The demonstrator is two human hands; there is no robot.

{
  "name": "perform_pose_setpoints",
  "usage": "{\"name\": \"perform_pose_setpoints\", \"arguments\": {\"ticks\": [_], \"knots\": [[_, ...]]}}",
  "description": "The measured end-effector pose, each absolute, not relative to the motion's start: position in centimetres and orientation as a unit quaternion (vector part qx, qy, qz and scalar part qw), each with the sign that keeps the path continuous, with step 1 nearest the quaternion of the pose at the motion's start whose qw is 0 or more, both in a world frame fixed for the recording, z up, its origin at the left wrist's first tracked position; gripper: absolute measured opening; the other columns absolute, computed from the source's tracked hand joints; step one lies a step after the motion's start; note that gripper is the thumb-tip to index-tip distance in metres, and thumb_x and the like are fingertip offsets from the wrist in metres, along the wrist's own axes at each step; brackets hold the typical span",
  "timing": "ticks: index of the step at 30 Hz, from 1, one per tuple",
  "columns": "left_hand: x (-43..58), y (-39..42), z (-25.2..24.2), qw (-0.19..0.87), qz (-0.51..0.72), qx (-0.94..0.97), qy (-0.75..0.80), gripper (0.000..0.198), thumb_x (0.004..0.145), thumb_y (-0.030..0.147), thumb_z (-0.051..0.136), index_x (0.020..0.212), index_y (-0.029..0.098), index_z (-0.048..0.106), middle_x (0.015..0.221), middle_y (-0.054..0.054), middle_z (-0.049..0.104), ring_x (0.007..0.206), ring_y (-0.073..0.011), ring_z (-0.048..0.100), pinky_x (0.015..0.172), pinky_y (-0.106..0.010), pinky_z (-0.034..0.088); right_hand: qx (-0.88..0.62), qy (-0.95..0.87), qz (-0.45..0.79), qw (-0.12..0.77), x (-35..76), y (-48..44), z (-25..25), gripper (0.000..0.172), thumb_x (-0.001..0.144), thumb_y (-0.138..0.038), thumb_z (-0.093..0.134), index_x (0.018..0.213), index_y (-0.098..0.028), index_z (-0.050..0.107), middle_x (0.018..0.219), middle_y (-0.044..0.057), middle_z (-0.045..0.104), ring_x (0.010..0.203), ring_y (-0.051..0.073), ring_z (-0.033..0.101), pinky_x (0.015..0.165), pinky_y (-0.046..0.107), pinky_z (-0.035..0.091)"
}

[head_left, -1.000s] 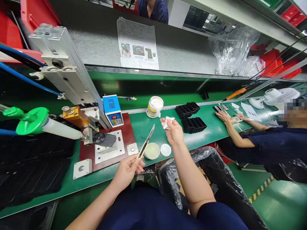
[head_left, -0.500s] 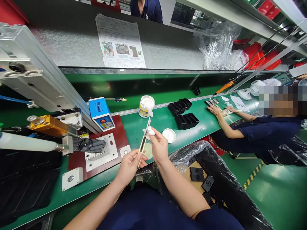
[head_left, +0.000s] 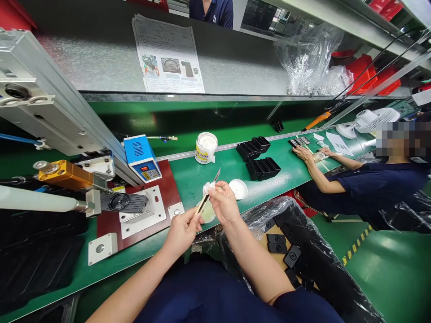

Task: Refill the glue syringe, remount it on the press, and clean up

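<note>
My left hand (head_left: 184, 229) is closed round the lower end of a slim utility knife (head_left: 202, 204), which has a dark middle and pale edges. Its thin blade (head_left: 217, 174) points up and to the right. My right hand (head_left: 225, 205) pinches a crumpled white tissue (head_left: 208, 187) around the upper part of the knife. Beneath the hands lies a pale green round lid or dish (head_left: 209, 214), partly hidden. A white lid (head_left: 238, 189) rests just right of my right hand. Behind them stands an open white tub (head_left: 205, 149) with a yellow label.
Left is a press fixture (head_left: 143, 217) holding a black speaker part (head_left: 119, 202), beside a blue control box (head_left: 141, 159). Black plastic parts (head_left: 262, 168) stand in rows on the bench. A lined box (head_left: 313, 242) holds several black parts. A co-worker (head_left: 353, 188) sits at right.
The tissue has gone from beside the blade to wrapped around the knife. The knife now leans further right, and my left hand has shifted slightly.
</note>
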State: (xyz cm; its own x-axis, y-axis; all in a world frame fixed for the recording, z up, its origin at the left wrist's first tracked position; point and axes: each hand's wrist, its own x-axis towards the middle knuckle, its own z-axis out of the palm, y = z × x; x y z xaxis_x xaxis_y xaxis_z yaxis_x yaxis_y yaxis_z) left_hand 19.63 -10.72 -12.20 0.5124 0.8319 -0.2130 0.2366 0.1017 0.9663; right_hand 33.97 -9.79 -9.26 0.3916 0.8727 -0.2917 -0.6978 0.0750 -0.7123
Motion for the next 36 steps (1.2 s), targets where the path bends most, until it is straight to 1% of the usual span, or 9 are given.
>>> {"name": "perform_pose_setpoints", "arguments": {"ticks": [3,10,16,22,25,28,30,33,36], "knots": [[19.2,-10.5,-11.9,0.619,0.227,0.623,0.420,0.036,0.088,0.044,0.045,0.075,0.015,0.061,0.059,-0.003,0.059,0.054,-0.0120,0.055,0.056,-0.024,0.045,-0.422,-0.085,0.548,0.717,34.8,-9.4,-9.4,0.054,0.044,-0.007,0.085,0.081,-0.021,0.048,0.069,-0.003,0.067,0.065,0.012,0.064,0.063,0.021,0.052],[19.1,-11.0,-11.8,0.672,0.202,0.574,0.422,0.040,0.085,0.050,0.050,0.070,0.014,0.060,0.052,-0.002,0.057,0.050,-0.0108,0.051,0.053,-0.022,0.039,-0.458,-0.051,0.484,0.744,37.6,-8.1,-9.8,0.055,0.044,-0.005,0.081,0.085,-0.021,0.047,0.069,-0.003,0.066,0.067,0.016,0.066,0.062,0.027,0.055],[19.7,-11.0,-11.4,0.679,0.202,0.567,0.419,0.042,0.082,0.053,0.052,0.068,0.014,0.061,0.049,-0.001,0.055,0.047,-0.0102,0.048,0.051,-0.023,0.037,-0.467,-0.070,0.452,0.757,39.7,-7.5,-10.1,0.058,0.045,-0.009,0.083,0.089,-0.020,0.047,0.070,-0.002,0.066,0.070,0.015,0.066,0.062,0.024,0.055],[19.7,-11.6,-11.8,0.695,0.204,0.549,0.417,0.040,0.080,0.051,0.055,0.068,0.013,0.062,0.051,-0.002,0.055,0.048,-0.0095,0.047,0.050,-0.022,0.035,-0.479,-0.023,0.313,0.820,44.4,-7.5,-9.1,0.047,0.053,-0.010,0.083,0.080,-0.021,0.045,0.073,-0.003,0.066,0.074,0.013,0.066,0.071,0.025,0.055],[20.3,-11.8,-11.7,0.709,0.245,0.520,0.409,0.038,0.079,0.050,0.057,0.070,0.013,0.062,0.057,-0.002,0.057,0.049,-0.0089,0.048,0.050,-0.022,0.036,-0.474,-0.038,0.378,0.794,43.3,-9.3,-8.7,0.040,0.058,-0.015,0.082,0.079,-0.019,0.048,0.077,0.001,0.068,0.073,0.014,0.066,0.068,0.025,0.055],[21.2,-11.9,-11.1,0.711,0.261,0.512,0.405,0.037,0.078,0.050,0.058,0.073,0.013,0.062,0.061,-0.002,0.059,0.050,-0.0089,0.048,0.051,-0.022,0.038,-0.454,-0.071,0.472,0.752,39.7,-11.3,-8.8,0.042,0.059,-0.023,0.085,0.084,-0.019,0.050,0.081,0.002,0.069,0.075,0.015,0.068,0.071,0.028,0.056],[21.8,-12.0,-10.7,0.709,0.257,0.520,0.402,0.037,0.078,0.050,0.059,0.073,0.014,0.062,0.061,-0.001,0.058,0.050,-0.0094,0.048,0.051,-0.023,0.038,-0.439,-0.079,0.502,0.741,37.5,-12.2,-8.8,0.045,0.059,-0.026,0.086,0.088,-0.019,0.051,0.083,0.002,0.070,0.076,0.016,0.068,0.071,0.028,0.055],[22.2,-12.4,-10.8,0.696,0.246,0.546,0.396,0.037,0.079,0.050,0.056,0.070,0.014,0.060,0.059,-0.001,0.057,0.050,-0.0099,0.048,0.051,-0.023,0.037,-0.441,-0.088,0.516,0.729,36.4,-12.7,-8.8,0.050,0.056,-0.027,0.088,0.089,-0.019,0.052,0.079,0.003,0.070,0.076,0.018,0.068,0.068,0.027,0.054],[22.0,-12.8,-11.3,0.667,0.234,0.580,0.406,0.037,0.082,0.049,0.053,0.069,0.015,0.060,0.053,0.000,0.053,0.049,-0.0104,0.046,0.050,-0.022,0.034,-0.461,-0.093,0.524,0.710,37.2,-12.9,-8.8,0.053,0.049,-0.024,0.090,0.084,-0.019,0.050,0.076,0.004,0.071,0.074,0.020,0.069,0.067,0.028,0.055]]}}
